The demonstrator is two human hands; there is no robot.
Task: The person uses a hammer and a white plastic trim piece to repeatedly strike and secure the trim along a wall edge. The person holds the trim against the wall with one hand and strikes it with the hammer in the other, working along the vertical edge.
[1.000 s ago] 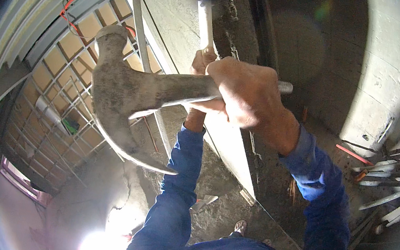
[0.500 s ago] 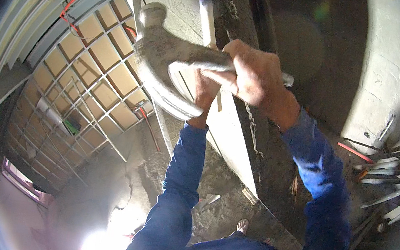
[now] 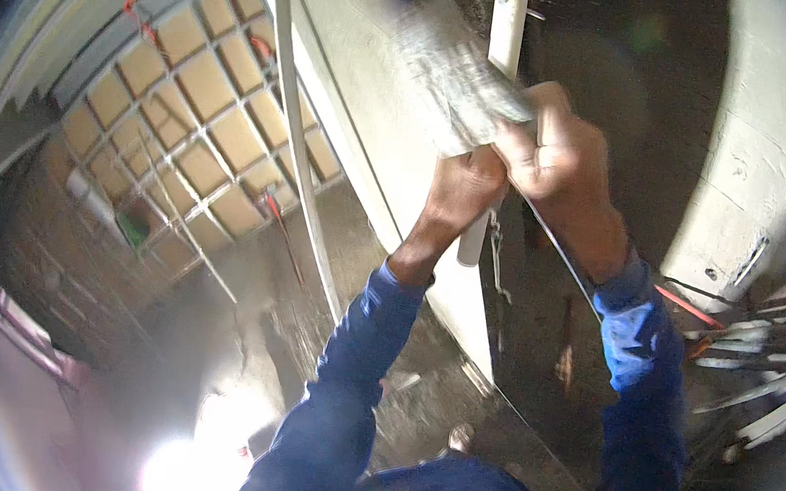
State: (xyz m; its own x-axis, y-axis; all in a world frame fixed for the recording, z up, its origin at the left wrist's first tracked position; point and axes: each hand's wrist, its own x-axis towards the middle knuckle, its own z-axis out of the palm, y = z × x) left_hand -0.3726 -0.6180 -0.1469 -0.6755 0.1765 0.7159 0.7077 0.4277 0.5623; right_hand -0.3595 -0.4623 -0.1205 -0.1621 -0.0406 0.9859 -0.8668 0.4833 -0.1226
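A claw hammer (image 3: pixel 450 79), its metal head smeared by motion, is in my right hand (image 3: pixel 559 153), whose fingers are wrapped around the handle. Just below the hammer head, my left hand (image 3: pixel 465 186) is closed around a short white strip (image 3: pixel 506 32). One end of the strip sticks up above the hands and the other shows beneath them. My two hands are close together and overlap in the picture, so the left fingertips are partly hidden. Behind them stands a pale, flat-sided beam or wall edge (image 3: pixel 351 111).
A long thin pole (image 3: pixel 295 123) leans left of the beam. Farther left is a metal grid with tan panels (image 3: pixel 238 141). A pale column (image 3: pixel 759 145) stands at right, with scattered white strips (image 3: pixel 781 386) near its foot. A bright lamp (image 3: pixel 184 476) glares at lower left.
Both hands have shifted to the right with the hammer and the white strip. The hammer head has swung up and turned, and is now blurred. My view has also moved slightly.
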